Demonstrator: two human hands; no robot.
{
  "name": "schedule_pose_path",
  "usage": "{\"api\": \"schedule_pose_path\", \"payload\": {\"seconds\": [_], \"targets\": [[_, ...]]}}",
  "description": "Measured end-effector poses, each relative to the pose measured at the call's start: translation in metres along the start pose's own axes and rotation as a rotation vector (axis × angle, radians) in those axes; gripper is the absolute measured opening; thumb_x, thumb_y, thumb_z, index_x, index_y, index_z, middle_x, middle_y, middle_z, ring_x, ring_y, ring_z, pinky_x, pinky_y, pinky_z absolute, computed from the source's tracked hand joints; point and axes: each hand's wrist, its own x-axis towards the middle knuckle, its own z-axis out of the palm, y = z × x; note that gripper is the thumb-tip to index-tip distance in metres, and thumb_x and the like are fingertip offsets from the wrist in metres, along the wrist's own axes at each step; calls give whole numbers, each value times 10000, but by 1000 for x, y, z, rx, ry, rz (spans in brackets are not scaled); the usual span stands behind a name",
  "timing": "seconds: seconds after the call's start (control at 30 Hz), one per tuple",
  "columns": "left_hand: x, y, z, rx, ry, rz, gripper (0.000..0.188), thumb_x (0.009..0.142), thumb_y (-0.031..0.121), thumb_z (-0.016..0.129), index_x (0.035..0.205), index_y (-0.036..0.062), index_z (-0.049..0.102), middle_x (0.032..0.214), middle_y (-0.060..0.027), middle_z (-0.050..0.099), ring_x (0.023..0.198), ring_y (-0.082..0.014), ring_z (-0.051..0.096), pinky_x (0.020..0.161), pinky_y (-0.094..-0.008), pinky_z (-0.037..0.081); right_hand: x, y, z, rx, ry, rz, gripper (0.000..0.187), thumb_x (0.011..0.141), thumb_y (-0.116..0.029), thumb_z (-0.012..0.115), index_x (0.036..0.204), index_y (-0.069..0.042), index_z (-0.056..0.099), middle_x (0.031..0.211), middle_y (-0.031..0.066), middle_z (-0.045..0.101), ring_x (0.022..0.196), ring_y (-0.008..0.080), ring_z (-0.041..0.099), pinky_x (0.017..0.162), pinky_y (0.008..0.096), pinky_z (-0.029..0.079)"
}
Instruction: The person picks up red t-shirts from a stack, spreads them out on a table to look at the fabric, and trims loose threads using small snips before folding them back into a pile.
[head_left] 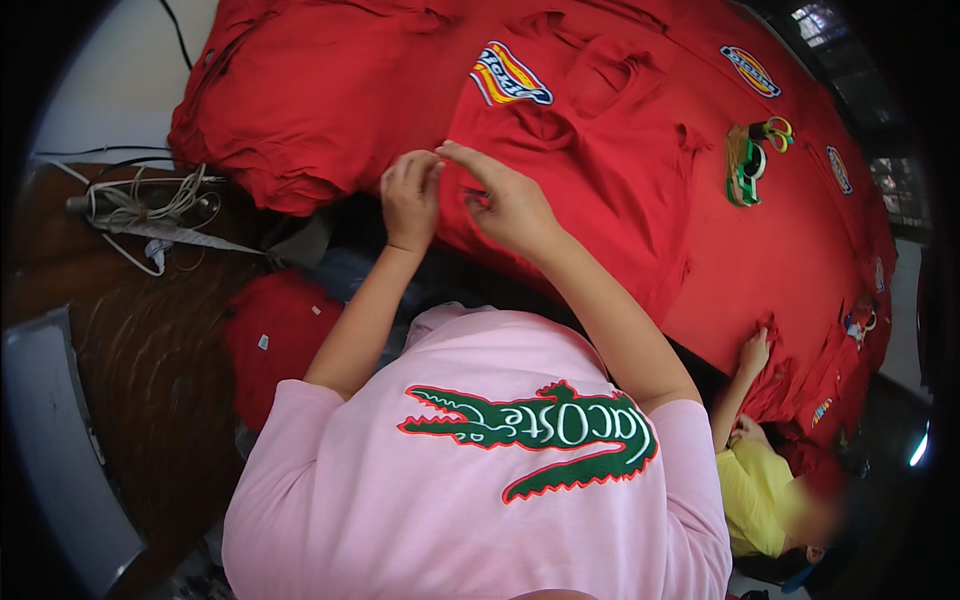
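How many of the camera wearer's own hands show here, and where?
2. The left hand is over the near edge of the red garments; the right hand is just right of it. Neither is hidden.

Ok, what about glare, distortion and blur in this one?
Head view: a bright light strip glares at lower right; fisheye distortion bows the pale panel at left; the corners go black; left hand and right hand look fairly sharp; a patch on the person in yellow is blurred.
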Motion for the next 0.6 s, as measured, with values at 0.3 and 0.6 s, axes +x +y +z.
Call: {"api": "schedule_pose_path", "payload": {"seconds": [0.3,0.6], "targets": [[19,58,-18,-386,-42,-93,107,1012,139,635,1074,53,642,919,-178,686,810,-362,695,690,-400,544,7,25,-17,-68,64,38,542,775,30,661,1284,-149,607,1218,64,651,1062,261,692,834,382,568],[3,69,-17,-548,-41,-120,309,931,145,755,1171,31,598,1086,-120,668,936,-192,639,831,-329,518,18,16,-24,-122,-72,-22,350,757,-21,686,1094,-110,718,998,91,696,934,299,695,772,399,560]]}}
